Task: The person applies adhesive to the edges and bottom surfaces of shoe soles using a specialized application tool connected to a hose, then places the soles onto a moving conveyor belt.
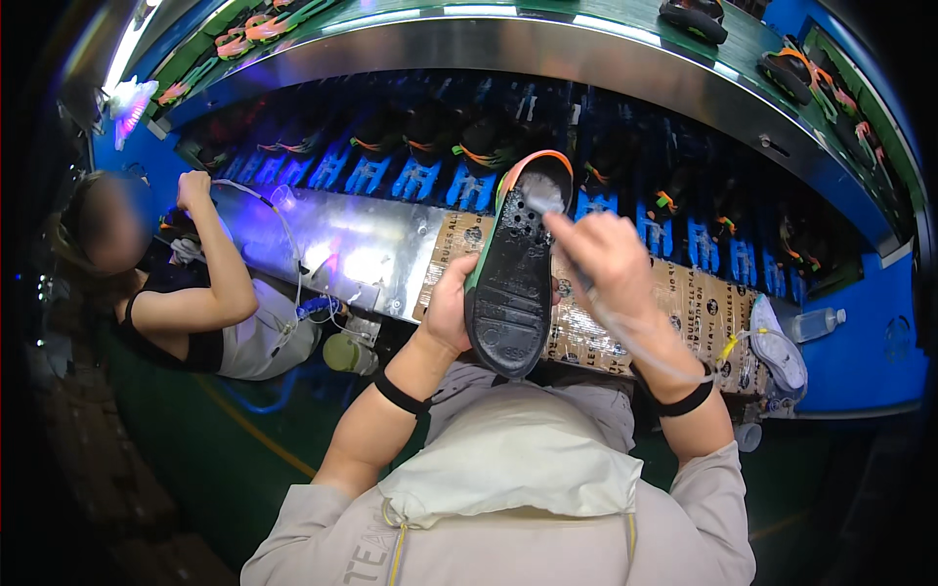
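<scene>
My left hand [451, 305] is closed round the side of a black shoe [510, 303] with an orange and green rim, held up with its toe end pointing away from me. Small holes and moulded ridges mark the face turned towards me. Over the toe end, my right hand [611, 256] grips a brush whose pale bristles [541, 192] touch the shoe; motion blurs the brush and the fingers. A clear tube [635, 332] runs from that hand along my right wrist. Both my forearms wear black bands.
Printed brown cardboard [611, 337] covers the bench before me. Blue racks [415, 180] holding shoe parts line its back, below a green conveyor [586, 15] carrying more. A clear bottle [816, 324] and a white shoe-shaped piece [778, 361] lie right; a person [186, 293] works at left.
</scene>
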The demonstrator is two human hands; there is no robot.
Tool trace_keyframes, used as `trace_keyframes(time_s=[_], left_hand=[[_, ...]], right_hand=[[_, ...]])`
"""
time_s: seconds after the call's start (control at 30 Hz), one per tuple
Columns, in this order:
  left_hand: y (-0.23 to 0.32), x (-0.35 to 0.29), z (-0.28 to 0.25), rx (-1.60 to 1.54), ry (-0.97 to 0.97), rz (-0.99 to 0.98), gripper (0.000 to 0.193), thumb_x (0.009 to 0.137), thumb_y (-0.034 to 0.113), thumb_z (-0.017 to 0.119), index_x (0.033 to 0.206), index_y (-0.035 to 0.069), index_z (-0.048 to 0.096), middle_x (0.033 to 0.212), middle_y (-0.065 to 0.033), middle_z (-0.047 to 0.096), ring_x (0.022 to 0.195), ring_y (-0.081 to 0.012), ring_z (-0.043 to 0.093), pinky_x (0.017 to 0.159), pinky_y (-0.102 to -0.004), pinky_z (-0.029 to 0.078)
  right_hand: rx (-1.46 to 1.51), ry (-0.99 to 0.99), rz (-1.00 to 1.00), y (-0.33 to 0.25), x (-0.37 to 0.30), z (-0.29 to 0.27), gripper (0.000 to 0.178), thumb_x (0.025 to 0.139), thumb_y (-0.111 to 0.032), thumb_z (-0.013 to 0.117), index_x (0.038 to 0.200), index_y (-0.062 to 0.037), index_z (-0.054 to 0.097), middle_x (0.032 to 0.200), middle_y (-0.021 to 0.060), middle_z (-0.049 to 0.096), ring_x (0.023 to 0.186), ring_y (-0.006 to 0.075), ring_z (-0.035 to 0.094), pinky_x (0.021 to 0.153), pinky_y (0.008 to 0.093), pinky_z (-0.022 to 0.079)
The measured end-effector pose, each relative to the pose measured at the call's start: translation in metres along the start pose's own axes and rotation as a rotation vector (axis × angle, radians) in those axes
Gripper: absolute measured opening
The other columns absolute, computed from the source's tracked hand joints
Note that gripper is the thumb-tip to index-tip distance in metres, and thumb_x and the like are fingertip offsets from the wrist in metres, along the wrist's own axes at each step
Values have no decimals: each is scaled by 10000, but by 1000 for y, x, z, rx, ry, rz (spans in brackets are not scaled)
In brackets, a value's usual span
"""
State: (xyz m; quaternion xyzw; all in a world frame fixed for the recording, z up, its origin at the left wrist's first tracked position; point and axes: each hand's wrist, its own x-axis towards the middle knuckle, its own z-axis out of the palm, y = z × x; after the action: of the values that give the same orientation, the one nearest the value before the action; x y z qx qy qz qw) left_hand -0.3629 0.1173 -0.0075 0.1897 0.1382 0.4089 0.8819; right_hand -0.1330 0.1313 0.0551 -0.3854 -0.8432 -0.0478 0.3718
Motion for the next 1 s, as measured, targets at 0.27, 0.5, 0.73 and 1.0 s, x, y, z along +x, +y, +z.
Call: trace_keyframes(time_s=[0.27,0.5,0.73,1.0], left_hand=[[0,-2,-48,55,45,154,612,1129,378,302,1476,-45,577,1393,-220,702,1279,-364,691,1134,-519,540],[-18,-23,-53,212,66,168,695,1068,331,696,1633,35,422,1535,-124,614,1397,-262,613,1200,-466,486],[-23,-25,-55,299,160,241,829,1033,409,764,1669,52,371,1539,-99,601,1392,-240,608,1198,-454,487],[-25,-25,-44,266,124,283,827,1047,337,763,1687,45,330,1546,-106,593,1400,-242,600,1185,-438,491]], right_hand=[[779,-326,353,-24,-22,-15,289,913,-109,806,1192,-36,825,985,121,760,868,229,671,784,370,519],[927,-57,897,1,-57,44,256,1018,-181,736,1201,-12,796,975,56,758,868,113,659,807,284,531],[771,-96,774,-6,-68,45,253,1033,-199,712,1196,-23,791,949,51,769,872,164,687,860,312,557],[835,-120,800,-5,-89,25,210,1019,-159,698,1157,-33,793,1000,66,769,891,144,658,814,315,531]])
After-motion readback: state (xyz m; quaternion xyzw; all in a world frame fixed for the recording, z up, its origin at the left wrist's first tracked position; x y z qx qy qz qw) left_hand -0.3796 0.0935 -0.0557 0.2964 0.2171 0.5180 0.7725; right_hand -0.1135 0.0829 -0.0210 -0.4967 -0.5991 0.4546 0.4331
